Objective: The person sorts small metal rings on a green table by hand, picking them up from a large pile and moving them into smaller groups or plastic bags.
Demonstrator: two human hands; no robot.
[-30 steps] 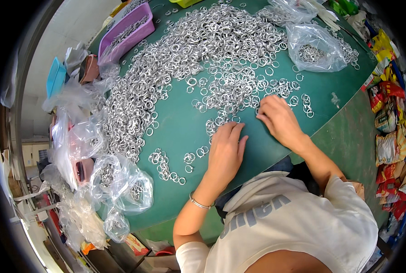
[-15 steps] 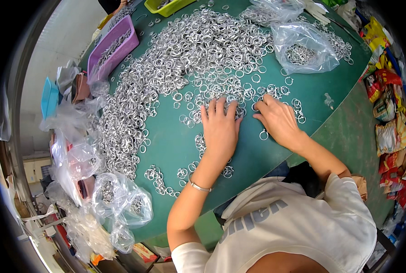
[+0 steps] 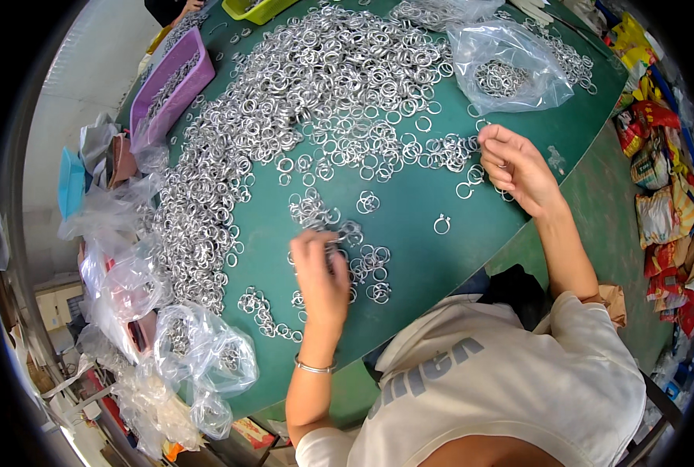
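Silver metal rings [image 3: 339, 66] form a large heap across the green table [image 3: 417, 257], with smaller clusters nearer to me. My left hand [image 3: 319, 276], smeared by motion, is over a small cluster of rings [image 3: 312, 208]; whether its fingers hold any does not show. My right hand [image 3: 520, 167] is raised at the right end of a row of rings [image 3: 448, 152], its fingers curled and thumb drawn in. What lies in its fingertips, if anything, is too small to make out. A single ring [image 3: 442, 225] lies apart between the hands.
A clear plastic bag of rings [image 3: 510, 70] sits at the far right. The purple bin [image 3: 172, 89] and yellow-green bin [image 3: 257, 9] hold grey parts. More clear bags [image 3: 207, 350] line the left edge. Part of another person [image 3: 177, 9] shows at the far left.
My left hand has swept toward me and left, and rings now lie in a cluster around it. My right hand has lifted and moved right, its fingers curling in.
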